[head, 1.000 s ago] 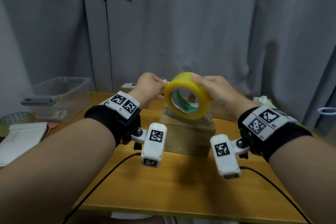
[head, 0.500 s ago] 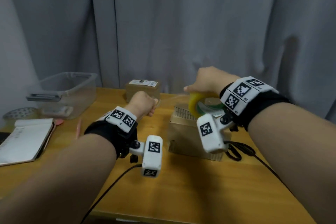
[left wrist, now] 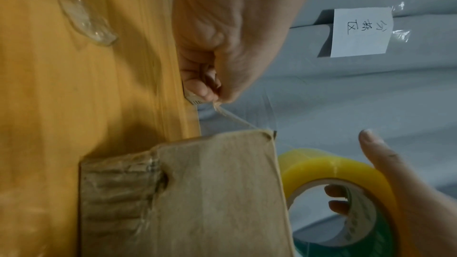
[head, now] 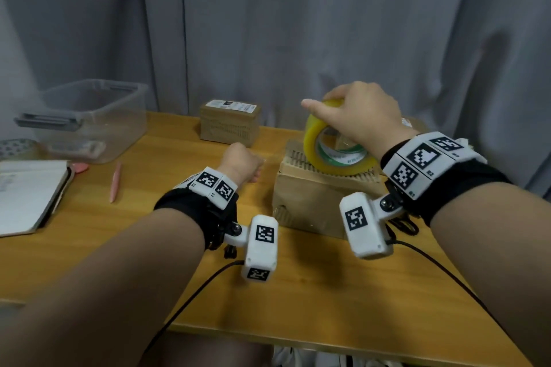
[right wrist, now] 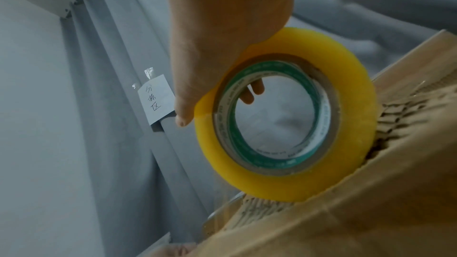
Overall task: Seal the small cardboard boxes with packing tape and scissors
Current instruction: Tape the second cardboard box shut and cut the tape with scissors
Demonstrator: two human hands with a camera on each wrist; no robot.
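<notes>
Light, stiff tape roll [head: 337,146] on edge atop near box [head: 316,202], gripped through core by right hand [head: 357,116]; thin, clingy, likely crease-prone tape end [left wrist: 232,117] pinched leftward by left hand [head: 241,162], best held at corners.

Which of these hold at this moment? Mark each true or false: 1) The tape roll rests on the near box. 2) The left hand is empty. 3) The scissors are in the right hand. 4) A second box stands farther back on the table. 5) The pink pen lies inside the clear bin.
1) True: the right hand holds the tape roll standing on edge on the near box.
2) False: the left hand pinches the pulled-out tape end.
3) False: it grips only the roll.
4) True: the second box stands near the curtain.
5) False: the pink pen lies on the table, outside the clear bin.
</notes>
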